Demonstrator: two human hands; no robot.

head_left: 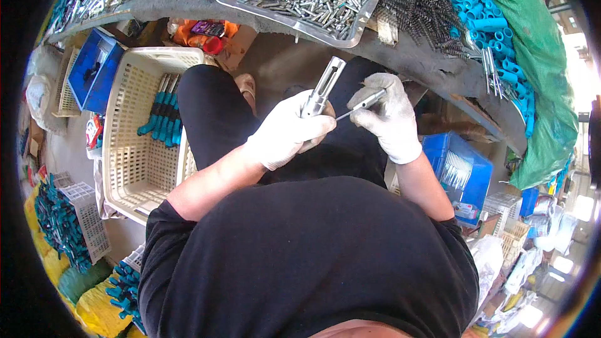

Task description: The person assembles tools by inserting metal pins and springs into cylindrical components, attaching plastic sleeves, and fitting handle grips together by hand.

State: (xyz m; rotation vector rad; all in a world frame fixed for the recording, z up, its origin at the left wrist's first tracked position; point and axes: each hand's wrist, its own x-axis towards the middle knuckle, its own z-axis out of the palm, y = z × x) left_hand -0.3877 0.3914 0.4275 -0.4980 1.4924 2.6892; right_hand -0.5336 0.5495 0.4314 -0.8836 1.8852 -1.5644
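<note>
Fitting a pin into the metal tube.
My left hand [289,133] clenches the slotted metal tube [323,90]; right hand [387,116] pinches a thin pin [362,104] at its base — next I judge: line up, push in.

You sit under a grey workbench [400,56], cream basket [134,150] left of it on the concrete floor [282,62], green tarp [544,69] draping its right end, daylight beyond.

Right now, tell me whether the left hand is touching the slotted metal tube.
Touching. The head view shows the gloved left hand wrapped around the lower end of the metal tube, no gap visible.
</note>
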